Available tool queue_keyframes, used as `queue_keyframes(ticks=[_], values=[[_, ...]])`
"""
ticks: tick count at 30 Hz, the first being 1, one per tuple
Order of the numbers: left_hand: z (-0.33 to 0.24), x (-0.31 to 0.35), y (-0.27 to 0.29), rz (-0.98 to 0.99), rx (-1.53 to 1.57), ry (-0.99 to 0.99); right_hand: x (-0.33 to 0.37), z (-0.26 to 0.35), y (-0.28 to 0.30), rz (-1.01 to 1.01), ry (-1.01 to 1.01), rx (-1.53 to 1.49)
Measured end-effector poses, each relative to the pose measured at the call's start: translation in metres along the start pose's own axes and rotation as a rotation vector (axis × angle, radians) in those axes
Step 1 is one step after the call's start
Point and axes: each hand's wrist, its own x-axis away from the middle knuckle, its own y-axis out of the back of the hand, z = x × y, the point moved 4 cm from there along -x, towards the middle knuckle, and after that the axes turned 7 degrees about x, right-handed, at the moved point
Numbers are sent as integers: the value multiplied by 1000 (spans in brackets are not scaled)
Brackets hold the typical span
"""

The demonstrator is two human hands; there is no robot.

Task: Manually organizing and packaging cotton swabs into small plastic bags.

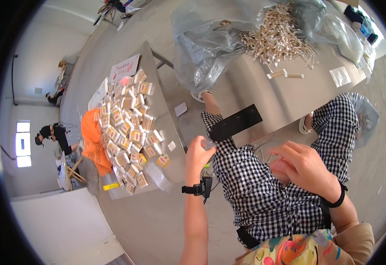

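Note:
My left hand (pixel 197 154) is closed, with a small clear plastic bag (pixel 209 143) pinched between thumb and fingers. Over my lap, my right hand (pixel 302 167) is curled, and thin cotton swabs (pixel 269 157) show at its fingertips; its palm side is hidden. Ahead, a big heap of loose cotton swabs (pixel 276 37) spills from a grey plastic bag (pixel 206 44) onto the table (pixel 290 104). Two small rows of swabs (pixel 276 73) lie apart from the heap. To the left is a pile of small filled swab packets (pixel 126 128).
A black flat strip (pixel 236 122) lies at the table's near edge. Clear empty bags (pixel 340 76) rest at its right. The left table (pixel 157 106) also bears an orange bag (pixel 94 141) and a yellow item (pixel 111 187). A person (pixel 56 136) is far left.

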Motion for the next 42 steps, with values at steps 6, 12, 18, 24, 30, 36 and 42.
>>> queue_keyframes(ticks=[6, 12, 18, 24, 30, 36, 42], values=[[-13, -19, -11, 143, 118, -85, 5, -22, 23, -87, -69, -22], [-38, -21, -9, 104, -62, -265, 2, -41, 44, -120, -137, -74], [-55, -30, -12, 83, -204, -388, -10, -72, 66, -192, -124, -116], [-94, -36, -16, 232, -309, -443, -26, -126, 69, -224, -205, -152], [-110, -31, -14, 210, -482, -453, -44, -186, 46, -372, -213, 126], [-127, -21, -9, 151, -382, -400, -55, -228, 18, -406, -239, 150], [-140, -21, -14, 180, -365, -358, -66, -225, 6, -439, -162, 249]])
